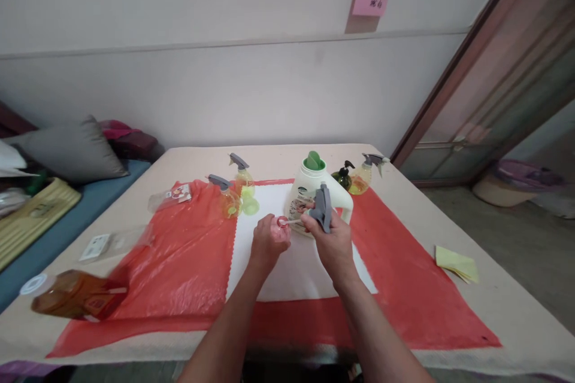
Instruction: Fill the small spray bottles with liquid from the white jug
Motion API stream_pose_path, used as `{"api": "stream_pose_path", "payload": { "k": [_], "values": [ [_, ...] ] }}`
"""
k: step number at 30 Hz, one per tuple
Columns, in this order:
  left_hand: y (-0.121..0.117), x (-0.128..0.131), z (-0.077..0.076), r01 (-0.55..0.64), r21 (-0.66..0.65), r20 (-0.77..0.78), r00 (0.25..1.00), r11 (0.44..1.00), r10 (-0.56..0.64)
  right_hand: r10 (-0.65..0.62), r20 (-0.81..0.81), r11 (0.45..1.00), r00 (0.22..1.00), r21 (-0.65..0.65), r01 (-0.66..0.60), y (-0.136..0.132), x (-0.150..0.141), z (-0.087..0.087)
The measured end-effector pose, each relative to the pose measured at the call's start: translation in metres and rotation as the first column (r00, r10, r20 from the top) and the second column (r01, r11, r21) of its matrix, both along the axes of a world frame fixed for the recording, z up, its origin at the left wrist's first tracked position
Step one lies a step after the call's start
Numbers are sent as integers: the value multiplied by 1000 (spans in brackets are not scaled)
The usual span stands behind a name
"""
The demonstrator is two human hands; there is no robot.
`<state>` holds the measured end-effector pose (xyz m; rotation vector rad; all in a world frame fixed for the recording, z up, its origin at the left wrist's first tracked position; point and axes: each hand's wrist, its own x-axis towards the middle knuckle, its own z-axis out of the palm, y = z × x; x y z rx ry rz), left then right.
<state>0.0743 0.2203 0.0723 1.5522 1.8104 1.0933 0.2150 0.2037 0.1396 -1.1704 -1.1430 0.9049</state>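
My left hand (265,240) is closed around a pink spray bottle (281,231), its open neck turned up toward me. In my right hand (333,245) is a grey trigger sprayer head (322,208), its pale dip tube (294,221) pointing left with the end at the bottle's mouth. Whether the tube's tip is inside the neck I cannot tell. Just behind both hands stands a large white detergent jug (311,182) with a green spout and a side handle. A white cloth (287,284) lies under the hands.
Orange (230,203) and yellow (245,182) spray bottles stand left. A dark pump bottle (343,178) and another spray bottle (360,178) are behind right. A bottle of brown liquid (74,294) lies front left on red sheeting (179,269). Yellow notes (457,263) lie right.
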Motion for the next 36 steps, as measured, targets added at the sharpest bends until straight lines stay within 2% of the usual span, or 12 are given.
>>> {"api": "stream_pose_path", "payload": {
  "k": [3, 5, 7, 9, 13, 17, 21, 26, 31, 34, 36],
  "values": [
    [-11, 1, 15, 72, 140, -161, 986, 988, -49, 154, 48, 988, 987, -16, -153, -1, 4, 6],
    [-22, 4, 28, 99, 217, -222, 974, 971, -49, 300, 19, 954, 954, -24, -300, -3, 9, 10],
    [-34, 6, 40, 89, 228, -221, 975, 969, -37, 419, -43, 907, 907, -24, -421, -6, 13, 12],
    [-44, 6, 49, 56, 198, -212, 977, 978, -13, 475, -100, 878, 874, -13, -479, -7, 17, 12],
    [-55, 3, 55, 22, 177, -278, 960, 984, 29, 488, -108, 872, 866, 15, -490, -7, 18, 6],
    [-56, 1, 52, 30, 188, -356, 934, 982, 40, 482, -81, 876, 873, 20, -482, -6, 16, 1],
    [-57, 1, 46, 48, 258, -388, 920, 965, 58, 511, -113, 859, 852, 34, -511, -5, 13, -2],
    [-61, 0, 44, 27, 363, -451, 880, 931, 150, 501, -79, 866, 862, 57, -497, -4, 12, -4],
    [-63, 0, 45, 31, 387, -498, 848, 922, 181, 482, -52, 876, 875, 49, -480, -5, 13, -3],
    [-64, 2, 45, 28, 380, -494, 851, 924, 177, 478, -47, 879, 877, 36, -476, -6, 14, -4],
    [-65, 3, 45, 16, 357, -449, 880, 934, 156, 482, -87, 876, 872, 44, -480, -6, 13, -7]
  ]
}}
